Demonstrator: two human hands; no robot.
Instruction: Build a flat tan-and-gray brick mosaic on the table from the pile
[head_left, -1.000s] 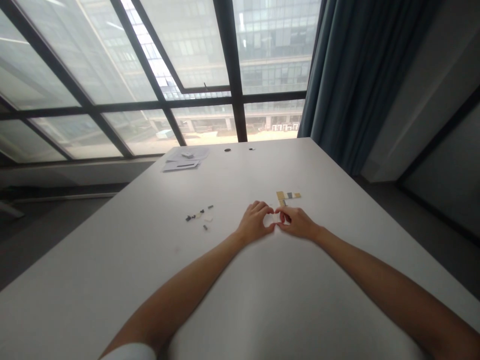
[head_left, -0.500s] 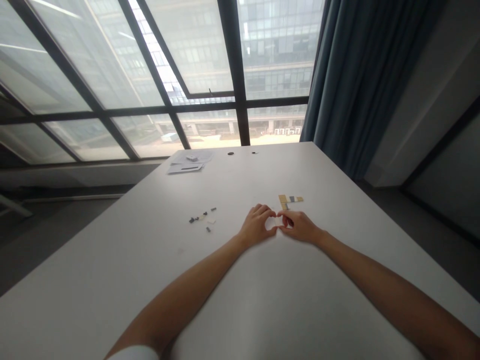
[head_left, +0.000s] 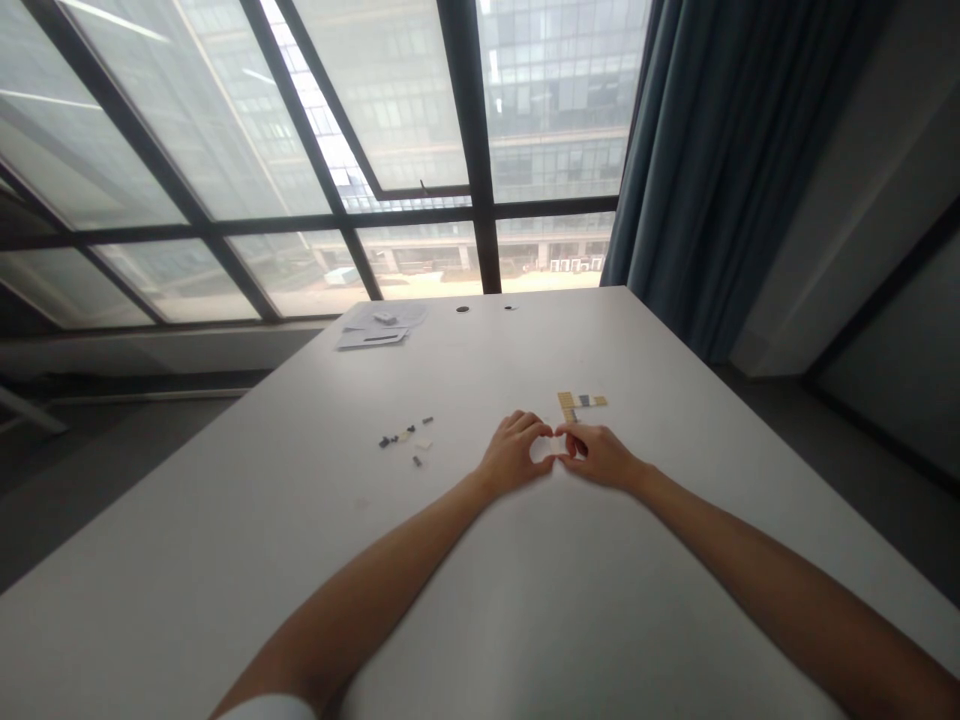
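Note:
Over the white table, my left hand (head_left: 513, 456) and my right hand (head_left: 603, 456) meet at their fingertips. Fingers and thumbs curve round to pinch a small, flat white piece (head_left: 556, 446) from both sides. It is pale against the tabletop, so its exact kind is hard to make out. Just beyond my right hand lies a flat group of tan, white and grey building plates: a tan plate (head_left: 565, 399), a grey plate (head_left: 585, 400) and another tan plate (head_left: 600, 400). My right fingers lie close to the near end of this group.
To the left, several small loose pieces are scattered, among them a dark piece (head_left: 385, 441), a cream piece (head_left: 424, 444) and a grey piece (head_left: 417, 461). Papers (head_left: 373, 338) lie at the table's (head_left: 480, 370) far left. Beyond stand windows and a blue curtain (head_left: 690, 180).
Both hands keep the same grip and place. The whole view has shifted down very slightly; nothing on the table has visibly moved.

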